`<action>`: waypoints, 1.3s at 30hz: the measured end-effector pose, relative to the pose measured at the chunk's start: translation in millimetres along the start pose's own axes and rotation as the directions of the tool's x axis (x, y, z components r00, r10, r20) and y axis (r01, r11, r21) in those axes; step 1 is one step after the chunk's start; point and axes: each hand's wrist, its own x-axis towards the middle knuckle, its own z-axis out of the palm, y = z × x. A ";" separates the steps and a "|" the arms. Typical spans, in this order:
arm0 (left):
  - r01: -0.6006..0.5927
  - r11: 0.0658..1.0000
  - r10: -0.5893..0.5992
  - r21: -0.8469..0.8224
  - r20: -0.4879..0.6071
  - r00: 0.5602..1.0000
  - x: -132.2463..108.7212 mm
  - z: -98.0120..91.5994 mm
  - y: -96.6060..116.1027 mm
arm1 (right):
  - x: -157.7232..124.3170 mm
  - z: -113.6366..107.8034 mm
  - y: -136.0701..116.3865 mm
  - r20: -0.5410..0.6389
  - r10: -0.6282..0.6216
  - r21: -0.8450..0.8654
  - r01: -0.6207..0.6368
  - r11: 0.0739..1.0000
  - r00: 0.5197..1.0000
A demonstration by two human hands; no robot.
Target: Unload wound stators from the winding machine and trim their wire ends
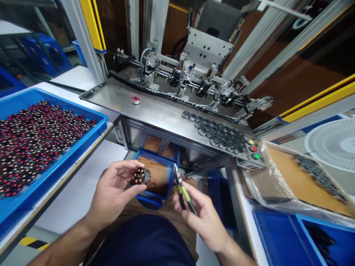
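Between the thumb and fingers of my left hand (112, 190) is a motor stator (141, 176), a dark ring with copper windings and a thin wire end sticking up from it. My right hand (201, 212) is closed round a pair of cutting pliers (183, 190) with green and black handles. The pliers' jaws point upward, to the right of the stator and apart from it. Both hands are above my lap, in front of the metal bench. Below them sits a blue bin (168, 181) lined with brown card.
A blue tray (104, 120) heaped with wound stators stands at left. One red-wound stator (135, 100) and rows of dark cores (219, 131) rest on the metal ledge (163, 114) before the machine. At right are a button box (253, 153), an open carton (288, 166) and a fan (335, 142).
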 end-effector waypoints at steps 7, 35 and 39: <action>0.309 0.907 -0.323 -0.285 0.000 0.947 -16.4 -39.0 -3.2 | 148.1 -41.8 -45.9 -0.101 -0.427 -0.824 0.165 0.542 0.899; 0.427 0.506 -0.130 0.749 -0.424 0.897 -81.0 -282.1 27.1 | 317.8 -40.6 -30.4 0.034 -0.560 -0.995 0.078 0.054 0.828; 0.368 0.374 -0.114 0.851 -0.351 0.929 -78.8 -296.2 13.6 | 314.2 -38.6 -32.8 0.030 -0.544 -0.995 0.077 0.064 0.839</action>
